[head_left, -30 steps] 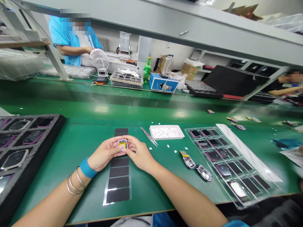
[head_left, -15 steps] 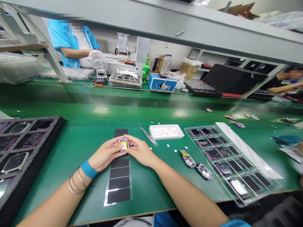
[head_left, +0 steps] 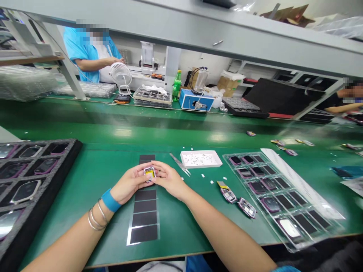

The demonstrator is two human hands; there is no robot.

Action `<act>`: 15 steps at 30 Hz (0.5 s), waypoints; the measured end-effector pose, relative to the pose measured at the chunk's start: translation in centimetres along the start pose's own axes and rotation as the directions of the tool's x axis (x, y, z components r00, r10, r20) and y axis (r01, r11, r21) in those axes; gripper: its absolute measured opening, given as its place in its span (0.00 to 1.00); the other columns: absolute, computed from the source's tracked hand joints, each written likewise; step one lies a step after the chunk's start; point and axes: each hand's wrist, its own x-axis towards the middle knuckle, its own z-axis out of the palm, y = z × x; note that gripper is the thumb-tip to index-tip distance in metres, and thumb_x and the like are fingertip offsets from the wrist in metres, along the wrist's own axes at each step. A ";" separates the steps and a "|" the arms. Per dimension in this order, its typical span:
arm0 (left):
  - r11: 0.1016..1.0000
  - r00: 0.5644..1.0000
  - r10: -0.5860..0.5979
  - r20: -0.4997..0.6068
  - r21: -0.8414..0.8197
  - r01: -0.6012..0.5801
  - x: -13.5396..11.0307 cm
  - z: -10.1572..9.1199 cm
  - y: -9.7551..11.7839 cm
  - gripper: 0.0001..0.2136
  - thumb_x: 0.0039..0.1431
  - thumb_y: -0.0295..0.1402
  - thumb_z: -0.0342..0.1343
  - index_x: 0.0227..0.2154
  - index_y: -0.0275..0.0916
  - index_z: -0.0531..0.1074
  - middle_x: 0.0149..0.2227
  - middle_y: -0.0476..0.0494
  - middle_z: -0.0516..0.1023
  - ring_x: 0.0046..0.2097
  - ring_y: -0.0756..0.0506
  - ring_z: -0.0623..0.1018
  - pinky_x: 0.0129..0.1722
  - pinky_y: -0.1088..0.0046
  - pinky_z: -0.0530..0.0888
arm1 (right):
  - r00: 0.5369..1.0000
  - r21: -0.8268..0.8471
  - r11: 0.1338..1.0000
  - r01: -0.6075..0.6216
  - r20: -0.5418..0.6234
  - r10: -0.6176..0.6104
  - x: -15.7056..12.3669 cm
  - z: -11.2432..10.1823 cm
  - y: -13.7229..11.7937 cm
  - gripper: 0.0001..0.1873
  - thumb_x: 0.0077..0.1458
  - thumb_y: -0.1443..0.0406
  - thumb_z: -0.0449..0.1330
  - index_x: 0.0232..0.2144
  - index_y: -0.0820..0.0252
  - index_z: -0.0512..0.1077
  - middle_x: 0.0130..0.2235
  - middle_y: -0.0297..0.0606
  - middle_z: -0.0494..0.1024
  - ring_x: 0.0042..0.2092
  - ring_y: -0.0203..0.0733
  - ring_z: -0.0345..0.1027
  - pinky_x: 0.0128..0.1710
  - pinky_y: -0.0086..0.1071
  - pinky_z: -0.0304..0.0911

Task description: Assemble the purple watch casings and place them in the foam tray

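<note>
Between both hands I hold an opened smartwatch case (head_left: pixel 149 173), with a yellow-edged part and a pale part showing inside it. My left hand (head_left: pixel 129 185) is closed round its left side, the thumb lying over the inside. The fingers of my right hand (head_left: pixel 170 182) pinch its right edge. Beneath the hands runs a clear strip with black rectangular sheets (head_left: pixel 144 218) on the green bench. To the right lie tweezers (head_left: pixel 180 164) and a white box (head_left: pixel 201 159) of tiny pieces. Two more opened watch cases (head_left: pixel 227 193) rest nearby, one with a yellow and grey flap raised.
A black foam tray (head_left: pixel 42 189) of watches stands at left. At right, a clear plastic tray (head_left: pixel 283 196) holds watch parts and black sheets beside a long white paper strip (head_left: pixel 300 181). Behind are a fan (head_left: pixel 120 73), a green bottle (head_left: pixel 176 86) and a co-worker (head_left: pixel 93 56).
The whole view has shifted slightly. Both hands stay on the watch case, with little change in their grip. The co-worker's hand at the back has risen a little.
</note>
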 end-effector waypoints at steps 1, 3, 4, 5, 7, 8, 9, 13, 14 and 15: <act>1.000 1.000 0.006 0.008 0.011 -0.006 0.1 0.0 -0.1 0.22 0.45 0.27 0.66 0.46 0.38 0.72 0.44 0.39 0.78 0.42 0.45 0.78 0.43 0.71 0.74 | 1.000 0.024 1.000 -0.007 0.009 0.007 0.0 -0.1 0.1 0.31 0.43 0.68 0.65 0.52 0.55 0.65 0.54 0.43 0.70 0.49 0.42 0.70 0.50 0.41 0.66; 0.999 1.000 0.016 0.027 0.038 -0.017 0.4 -0.2 -0.3 0.21 0.44 0.29 0.66 0.44 0.37 0.73 0.42 0.38 0.79 0.40 0.45 0.78 0.41 0.71 0.74 | 0.999 0.044 0.999 -0.002 0.037 0.000 0.1 -0.1 0.2 0.33 0.43 0.66 0.66 0.53 0.54 0.64 0.55 0.44 0.69 0.49 0.43 0.70 0.50 0.42 0.66; 0.998 0.999 0.020 0.037 0.051 -0.022 0.5 -0.2 -0.4 0.20 0.44 0.30 0.66 0.43 0.36 0.74 0.40 0.38 0.79 0.39 0.45 0.78 0.40 0.71 0.74 | 0.999 0.048 0.999 0.005 0.052 -0.008 0.1 0.0 0.2 0.32 0.43 0.65 0.66 0.52 0.55 0.65 0.54 0.44 0.69 0.50 0.43 0.70 0.50 0.43 0.66; 0.998 0.999 0.025 0.046 0.059 -0.027 0.5 -0.3 -0.5 0.19 0.43 0.32 0.67 0.41 0.34 0.74 0.39 0.37 0.79 0.38 0.45 0.78 0.39 0.71 0.74 | 0.998 0.053 0.999 0.009 0.069 -0.013 0.1 0.0 0.2 0.30 0.43 0.63 0.66 0.51 0.55 0.66 0.53 0.44 0.71 0.50 0.44 0.70 0.50 0.44 0.66; 0.998 0.997 0.040 0.061 0.047 -0.043 0.6 -0.3 -0.7 0.19 0.41 0.33 0.68 0.38 0.32 0.75 0.37 0.36 0.79 0.35 0.46 0.78 0.37 0.71 0.74 | 0.996 0.059 0.998 0.003 0.094 -0.008 0.1 0.2 0.2 0.28 0.44 0.61 0.66 0.49 0.56 0.67 0.52 0.45 0.72 0.51 0.47 0.69 0.50 0.44 0.66; 0.998 0.996 0.050 0.069 0.027 -0.052 0.6 -0.3 -0.8 0.19 0.39 0.34 0.69 0.37 0.32 0.75 0.36 0.37 0.79 0.35 0.46 0.78 0.37 0.71 0.74 | 0.995 0.054 0.998 -0.010 0.103 0.004 0.2 0.3 0.1 0.27 0.44 0.60 0.66 0.48 0.56 0.68 0.51 0.45 0.72 0.50 0.47 0.69 0.49 0.44 0.67; 0.998 0.995 0.059 0.075 0.000 -0.059 0.7 -0.3 -0.8 0.20 0.37 0.35 0.69 0.36 0.32 0.75 0.35 0.37 0.79 0.34 0.47 0.78 0.36 0.71 0.74 | 0.995 0.042 0.999 -0.019 0.099 0.015 0.3 0.3 0.1 0.27 0.44 0.58 0.66 0.48 0.56 0.68 0.51 0.46 0.72 0.50 0.48 0.69 0.49 0.44 0.67; 0.994 0.994 0.109 -0.025 -0.014 -0.110 1.5 -0.5 -1.1 0.26 0.25 0.38 0.72 0.31 0.30 0.76 0.30 0.36 0.77 0.29 0.45 0.76 0.31 0.66 0.74 | 0.998 -0.066 0.996 -0.057 0.031 0.059 0.7 0.0 0.0 0.33 0.40 0.52 0.67 0.49 0.57 0.69 0.51 0.50 0.72 0.51 0.54 0.68 0.48 0.44 0.69; 0.991 0.989 0.134 -0.070 -0.022 -0.136 1.6 -0.6 -1.1 0.27 0.23 0.38 0.73 0.31 0.30 0.76 0.29 0.37 0.77 0.28 0.45 0.76 0.30 0.65 0.74 | 0.998 -0.094 0.993 -0.067 0.001 0.068 0.8 -0.2 0.1 0.34 0.39 0.51 0.67 0.49 0.57 0.69 0.50 0.50 0.73 0.51 0.54 0.68 0.49 0.44 0.68; 0.985 0.979 0.165 -0.123 -0.031 -0.170 1.6 -0.8 -1.1 0.27 0.23 0.39 0.73 0.32 0.31 0.76 0.29 0.38 0.76 0.27 0.46 0.75 0.30 0.64 0.74 | 0.997 -0.115 0.990 -0.077 -0.032 0.074 0.9 -0.6 0.3 0.35 0.39 0.51 0.67 0.49 0.57 0.68 0.49 0.50 0.74 0.51 0.55 0.69 0.49 0.43 0.68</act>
